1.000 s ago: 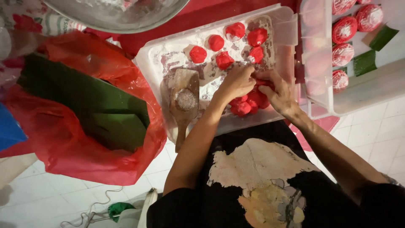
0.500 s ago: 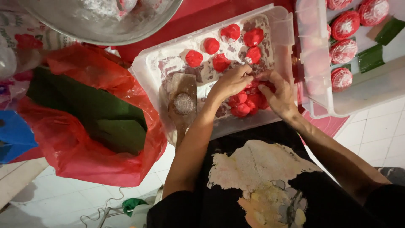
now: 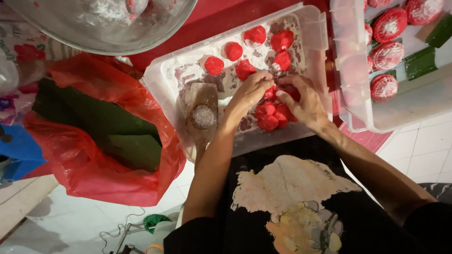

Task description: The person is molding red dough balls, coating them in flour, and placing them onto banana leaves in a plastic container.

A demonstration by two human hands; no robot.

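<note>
Both hands are working the same lump here. The left hand [image 3: 249, 94] has its fingers curled down and pinched in on a red dough ball [image 3: 282, 91], and the right hand [image 3: 303, 101] is curled round it from the other side, fingertips touching it too, so neither hand is open at all. The ball sits right between the two sets of fingertips, mostly hidden, on top of a cluster of more red dough pieces [image 3: 270, 115] at the near end of a floured clear plastic tray [image 3: 160, 77]. It looks roundish, so I can't tell any long axis or which way it points.

Just left of the left wrist a wooden mould [image 3: 202, 115] lies in the tray, handle toward the person. More red balls [image 3: 256, 35] sit at the far end. The tray rests on a red cloth [image 3: 226, 14] over a white tiled floor [image 3: 423, 146].
</note>
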